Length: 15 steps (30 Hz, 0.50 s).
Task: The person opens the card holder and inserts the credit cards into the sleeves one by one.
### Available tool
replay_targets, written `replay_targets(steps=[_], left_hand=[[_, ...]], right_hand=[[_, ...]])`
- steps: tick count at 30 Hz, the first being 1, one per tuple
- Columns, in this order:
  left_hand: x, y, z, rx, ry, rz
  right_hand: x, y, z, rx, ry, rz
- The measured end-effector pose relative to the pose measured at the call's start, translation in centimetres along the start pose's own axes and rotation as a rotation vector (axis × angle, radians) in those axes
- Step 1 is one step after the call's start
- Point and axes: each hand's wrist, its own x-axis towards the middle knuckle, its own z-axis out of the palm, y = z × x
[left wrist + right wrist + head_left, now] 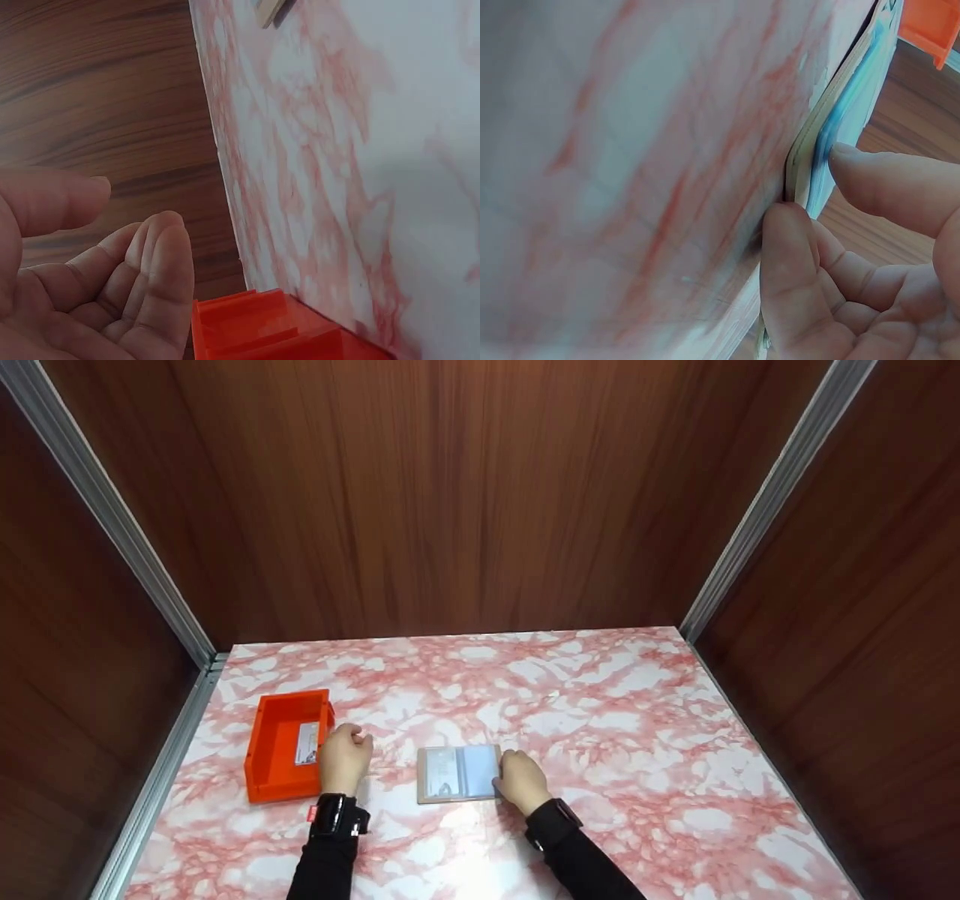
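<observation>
At the left, the orange bin (274, 750) sits on the tabletop (637, 720) with a card (307, 743) lying inside, near its right wall. The left hand (345, 763) is beside that wall, overlapping it in the head view; whether they touch I cannot tell. Its fingers (166, 277) are loosely bent, with a modest gap to the thumb and nothing between them. If this hand swings sideways or dips carelessly, it could knock the wall and shove the bin askew. Reaching for the card would bring another risk: a thin, flat piece offers little edge to get under, so fingers could skid over it or push it against the wall.

In the middle, well apart from the bin, the card holder (480, 771) lies spread on the tabletop, a printed insert (442, 775) showing in its left half. That half has no hand on it, so it could flip up or fold over if the right side is raised quickly. The glossy clear covering may also hide in its glare whether a pocket is properly parted.

At the right, the right hand (523, 780) pinches the holder's right edge, thumb on top and a finger against the lower edge. Only this margin is held; a sideways push from the left could pivot the holder or slide it out of the pinch.
</observation>
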Motion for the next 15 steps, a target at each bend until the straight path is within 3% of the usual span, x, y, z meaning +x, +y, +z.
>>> replay_targets(steps=[9, 15], left_hand=[[1.2, -0.4, -2.2, 0.026, 0.019, 0.019], [1.7, -1.0, -2.6, 0.069, 0.078, 0.045]], right_hand=[[0.2, 0.1, 0.2, -0.042, -0.039, 0.04], [0.3, 0.1, 0.2, -0.044, -0.033, 0.04]])
